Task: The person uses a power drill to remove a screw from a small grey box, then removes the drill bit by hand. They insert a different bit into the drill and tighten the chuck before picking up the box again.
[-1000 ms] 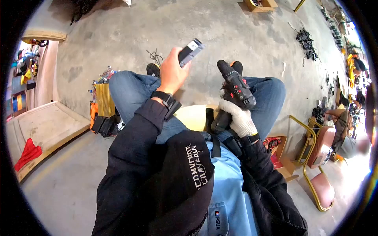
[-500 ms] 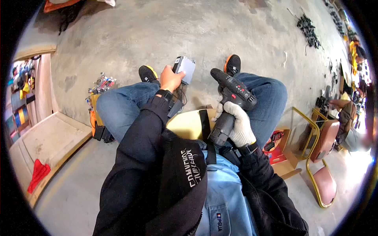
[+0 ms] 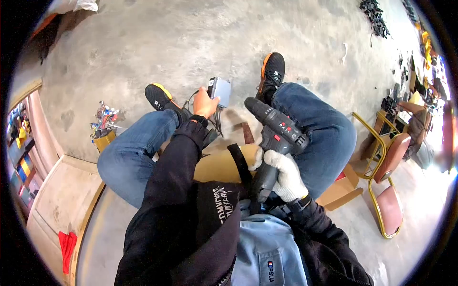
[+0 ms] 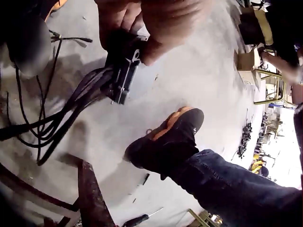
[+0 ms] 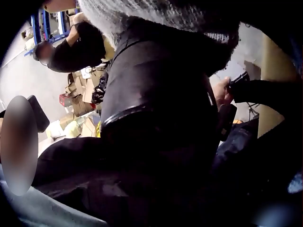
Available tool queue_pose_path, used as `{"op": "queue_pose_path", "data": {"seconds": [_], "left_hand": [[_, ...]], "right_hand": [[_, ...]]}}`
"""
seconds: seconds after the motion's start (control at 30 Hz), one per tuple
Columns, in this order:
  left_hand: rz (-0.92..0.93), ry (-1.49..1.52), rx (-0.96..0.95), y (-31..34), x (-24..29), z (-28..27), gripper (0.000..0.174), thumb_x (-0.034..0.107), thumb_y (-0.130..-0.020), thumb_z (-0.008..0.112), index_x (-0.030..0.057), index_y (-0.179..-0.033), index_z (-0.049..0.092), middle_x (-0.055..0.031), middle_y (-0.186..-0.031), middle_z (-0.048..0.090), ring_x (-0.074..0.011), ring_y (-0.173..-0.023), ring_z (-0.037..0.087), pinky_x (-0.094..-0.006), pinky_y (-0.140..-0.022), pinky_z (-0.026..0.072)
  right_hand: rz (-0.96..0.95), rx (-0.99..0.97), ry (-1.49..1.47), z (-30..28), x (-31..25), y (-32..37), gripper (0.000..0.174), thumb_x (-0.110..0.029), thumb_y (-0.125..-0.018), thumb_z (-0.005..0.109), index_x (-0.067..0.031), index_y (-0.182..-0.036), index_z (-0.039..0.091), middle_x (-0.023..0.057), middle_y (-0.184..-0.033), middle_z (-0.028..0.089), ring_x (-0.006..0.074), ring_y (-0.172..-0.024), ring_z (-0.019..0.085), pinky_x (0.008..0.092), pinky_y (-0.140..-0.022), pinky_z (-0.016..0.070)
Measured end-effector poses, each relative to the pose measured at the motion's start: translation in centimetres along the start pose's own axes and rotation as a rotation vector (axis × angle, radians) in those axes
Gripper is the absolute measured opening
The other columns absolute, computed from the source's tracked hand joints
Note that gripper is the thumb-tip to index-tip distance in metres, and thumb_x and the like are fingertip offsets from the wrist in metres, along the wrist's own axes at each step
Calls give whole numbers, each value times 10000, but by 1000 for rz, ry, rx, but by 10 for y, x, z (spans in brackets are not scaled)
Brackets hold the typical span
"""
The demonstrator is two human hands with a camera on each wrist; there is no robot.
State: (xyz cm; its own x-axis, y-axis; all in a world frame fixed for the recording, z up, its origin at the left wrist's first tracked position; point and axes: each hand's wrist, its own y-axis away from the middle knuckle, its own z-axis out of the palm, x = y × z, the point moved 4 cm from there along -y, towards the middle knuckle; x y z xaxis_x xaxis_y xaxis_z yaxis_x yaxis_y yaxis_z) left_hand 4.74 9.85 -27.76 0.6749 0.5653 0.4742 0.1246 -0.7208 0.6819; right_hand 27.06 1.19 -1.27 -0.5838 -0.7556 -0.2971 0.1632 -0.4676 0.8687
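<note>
My bare left hand [image 3: 205, 104] holds a flat grey box-shaped electronic device [image 3: 221, 91] by its edge, out between the shoes. In the left wrist view thin black cables [image 4: 80, 99] hang in loops beside the device [image 4: 124, 78], with the floor below. My right hand [image 3: 285, 176], in a white knit glove, grips a black cordless drill [image 3: 281, 129] by its handle. The drill is held over the lap, its chuck pointing up and left. In the right wrist view the drill's dark lower end [image 5: 156, 85] fills the middle below the glove [image 5: 161, 16].
A pale yellow surface [image 3: 214, 167] with a black strap lies between the legs, a rusty metal bar [image 3: 247, 132] just beyond. A screwdriver [image 4: 142, 219] lies on the floor. Left are a wooden platform [image 3: 62, 200] and a pile of small parts [image 3: 105, 117]; right, a cardboard box [image 3: 341, 190] and gold-framed chair [image 3: 384, 190].
My left hand has moved down and left with the device, whose broad grey face now shows. The feet have spread apart. The drill stays gripped, a little lower in view.
</note>
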Motion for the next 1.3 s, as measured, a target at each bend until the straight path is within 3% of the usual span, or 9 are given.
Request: {"op": "queue_pose_path", "data": {"seconds": [0.13,0.33,0.4,0.47,0.6,0.8,0.97,1.13,1.3], "left_hand": [[-48,40,-12,7,-10,19,537,233,-788,808,-62,-1165,564,-292,-1121,684,-445,-1087,657,-487,-955,516],[217,-37,241,1,-4,7,489,136,-828,740,-69,-1225,540,-286,-1180,616,-485,-1120,587,-498,-994,475],[75,91,37,6,35,-20,434,142,-909,687,-59,-1266,542,-265,-1193,653,-432,-1099,642,-465,-980,507],[-138,1016,-466,28,73,-27,391,175,-1002,621,-49,-1309,534,-229,-1225,678,-345,-1115,679,-422,-996,530],[222,1574,-1032,111,156,-81,581,233,-993,685,-38,-1455,458,-212,-1377,611,-270,-1251,619,-382,-1056,503],[531,1139,-546,210,174,-138,453,162,-937,752,19,-1324,566,-182,-1331,656,-231,-1241,622,-370,-1094,470],[595,1160,-445,246,154,-145,367,50,-943,735,16,-1275,580,-145,-1324,659,-196,-1195,624,-352,-1059,494],[579,1150,-348,247,121,-141,352,53,-931,755,16,-1252,616,-102,-1223,700,-152,-1095,640,-292,-952,517],[509,1099,-317,236,85,-139,379,68,-903,795,21,-1249,646,-30,-1105,688,-117,-1014,631,-283,-914,526]], "right_hand": [[48,42,-13,-1,0,2,449,-117,-894,640,-4,-1305,498,110,-997,660,230,-870,667,370,-825,565],[75,-1,-95,6,1,-7,511,-97,-884,665,-14,-1355,485,115,-1065,666,251,-946,684,394,-908,570],[28,-105,-126,13,1,-7,537,-111,-885,743,-39,-1345,475,115,-1078,659,280,-985,685,466,-950,580],[29,-140,-160,14,-1,-3,597,-109,-866,794,-57,-1359,461,99,-1106,654,304,-1026,681,486,-985,564],[-72,-293,-40,9,-5,4,595,-69,-850,792,-49,-1354,477,83,-1104,652,281,-1077,664,451,-986,555],[-177,-379,219,20,-4,18,523,-22,-803,791,-9,-1286,592,95,-1090,691,232,-1031,683,373,-931,562],[-160,-382,226,3,13,9,408,-60,-844,753,2,-1229,635,111,-1089,713,249,-1018,692,399,-923,568],[-353,-557,75,25,-2,29,658,6,-834,666,-17,-1456,453,105,-1236,628,196,-1117,623,333,-995,515],[-402,-292,247,6,6,25,593,-110,-899,669,-9,-1451,479,110,-1260,583,186,-1121,568,325,-975,474]]}}
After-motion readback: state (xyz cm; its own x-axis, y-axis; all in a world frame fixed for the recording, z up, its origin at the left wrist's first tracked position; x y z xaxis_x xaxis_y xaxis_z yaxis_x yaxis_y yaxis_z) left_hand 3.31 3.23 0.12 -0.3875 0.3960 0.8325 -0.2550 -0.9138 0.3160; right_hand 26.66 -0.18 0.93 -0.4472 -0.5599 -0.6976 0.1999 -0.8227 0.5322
